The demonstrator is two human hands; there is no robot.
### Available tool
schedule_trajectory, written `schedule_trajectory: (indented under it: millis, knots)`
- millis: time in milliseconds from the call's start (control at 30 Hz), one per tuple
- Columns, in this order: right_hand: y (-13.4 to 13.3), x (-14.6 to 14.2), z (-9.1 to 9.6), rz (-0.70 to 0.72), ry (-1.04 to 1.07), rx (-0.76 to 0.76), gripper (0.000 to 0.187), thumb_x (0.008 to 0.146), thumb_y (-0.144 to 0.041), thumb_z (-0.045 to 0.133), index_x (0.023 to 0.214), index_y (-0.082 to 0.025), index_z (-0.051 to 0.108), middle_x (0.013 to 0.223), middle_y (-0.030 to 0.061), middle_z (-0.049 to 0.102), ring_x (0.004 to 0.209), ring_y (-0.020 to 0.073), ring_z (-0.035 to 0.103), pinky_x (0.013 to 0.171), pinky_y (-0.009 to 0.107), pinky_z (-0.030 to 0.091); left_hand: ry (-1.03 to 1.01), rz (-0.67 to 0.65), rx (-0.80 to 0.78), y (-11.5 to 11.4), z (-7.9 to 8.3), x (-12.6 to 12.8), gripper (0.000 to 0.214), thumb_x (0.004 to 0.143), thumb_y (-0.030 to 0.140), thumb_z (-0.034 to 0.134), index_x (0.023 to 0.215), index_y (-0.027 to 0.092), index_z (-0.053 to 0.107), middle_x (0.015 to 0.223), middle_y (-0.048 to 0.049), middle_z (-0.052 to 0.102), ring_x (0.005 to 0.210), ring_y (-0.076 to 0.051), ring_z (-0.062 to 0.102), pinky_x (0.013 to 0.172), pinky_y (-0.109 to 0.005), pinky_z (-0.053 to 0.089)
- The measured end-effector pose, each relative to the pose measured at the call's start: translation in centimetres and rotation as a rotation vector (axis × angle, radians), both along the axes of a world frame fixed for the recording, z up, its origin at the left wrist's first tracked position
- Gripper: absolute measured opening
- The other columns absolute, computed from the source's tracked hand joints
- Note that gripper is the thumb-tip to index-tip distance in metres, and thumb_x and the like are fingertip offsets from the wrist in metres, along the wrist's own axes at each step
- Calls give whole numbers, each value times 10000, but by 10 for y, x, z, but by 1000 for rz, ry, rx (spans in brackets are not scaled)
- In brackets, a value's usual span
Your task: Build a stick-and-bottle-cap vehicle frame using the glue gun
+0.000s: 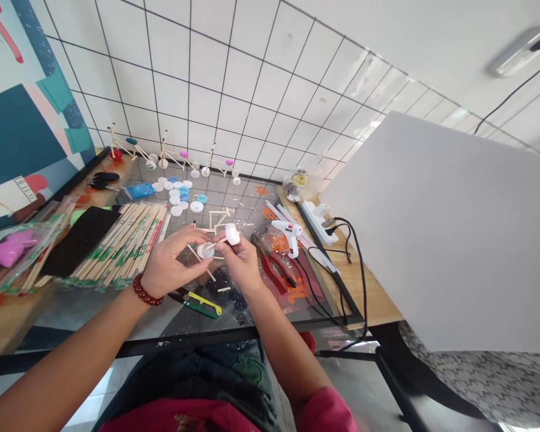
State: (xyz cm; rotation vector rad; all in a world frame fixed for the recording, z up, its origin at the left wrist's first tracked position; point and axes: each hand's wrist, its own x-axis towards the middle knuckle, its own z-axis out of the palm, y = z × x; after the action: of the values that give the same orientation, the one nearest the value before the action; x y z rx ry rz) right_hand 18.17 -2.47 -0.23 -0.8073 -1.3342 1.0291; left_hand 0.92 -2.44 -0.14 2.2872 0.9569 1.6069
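In the middle of the head view, my left hand [173,257] pinches a white bottle cap [205,251] between thumb and forefinger, its hollow side showing. My right hand [242,264] is closed on a thin wooden stick [220,242] with another white bottle cap [233,234] on it. The stick reaches to the left cap; whether it is fixed there I cannot tell. Just beyond my hands lies a small frame of glued sticks [216,217]. Yellow-and-green snips [202,303] rest below my left hand, and red-handled pliers [276,273] lie to the right.
A white glue gun [289,235] stands at right, its cord near a power strip [319,222]. Bundled chopsticks [119,246] lie at left. Loose bottle caps [180,195] and a blue packet [139,191] are farther back. Several small stick-and-cap models [184,157] line the wall.
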Motion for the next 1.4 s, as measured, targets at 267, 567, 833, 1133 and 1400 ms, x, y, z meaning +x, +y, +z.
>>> schedule_trajectory:
  millis: [267, 567, 833, 1133, 1400]
  knots:
    - [-2, -3, -3, -15, 69, -4, 106, 809, -329, 718, 818, -226, 698, 845, 8, 702, 840, 174, 645, 843, 322, 528, -180, -32, -324, -2, -9, -2, 308, 735, 371, 846, 984, 222, 746, 1091, -94, 793, 1153, -315, 717, 1050, -502, 567]
    - [-4, -8, -6, -37, 101, 7, 77, 796, -292, 726, 802, -220, 698, 826, 2, 685, 822, 166, 632, 843, 318, 513, -175, 30, -298, -3, -8, 2, 294, 758, 385, 835, 997, 226, 772, 1083, -80, 795, 1091, -293, 738, 1033, -473, 568]
    - [0, -18, -5, 87, 418, -320, 382, 633, -488, 869, 730, -207, 628, 683, -32, 601, 623, 104, 510, 612, 228, 468, -26, 131, -87, -6, 2, 9, 359, 783, 287, 798, 1118, 207, 696, 1057, -75, 751, 983, -229, 721, 899, -382, 597]
    - [2, -19, -16, 114, 450, -438, 411, 639, -489, 879, 754, -224, 588, 728, -24, 630, 686, 135, 586, 711, 279, 529, -113, 112, -107, -8, -1, 15, 204, 812, 234, 738, 1011, 192, 722, 988, -70, 740, 861, -188, 723, 741, -303, 617]
    - [5, -17, -24, 128, 478, -481, 405, 656, -486, 879, 798, -221, 608, 749, -17, 670, 674, 134, 607, 668, 267, 530, -113, 124, -123, -9, -1, 17, 199, 814, 235, 736, 1007, 188, 726, 1008, -75, 739, 868, -182, 724, 758, -298, 625]
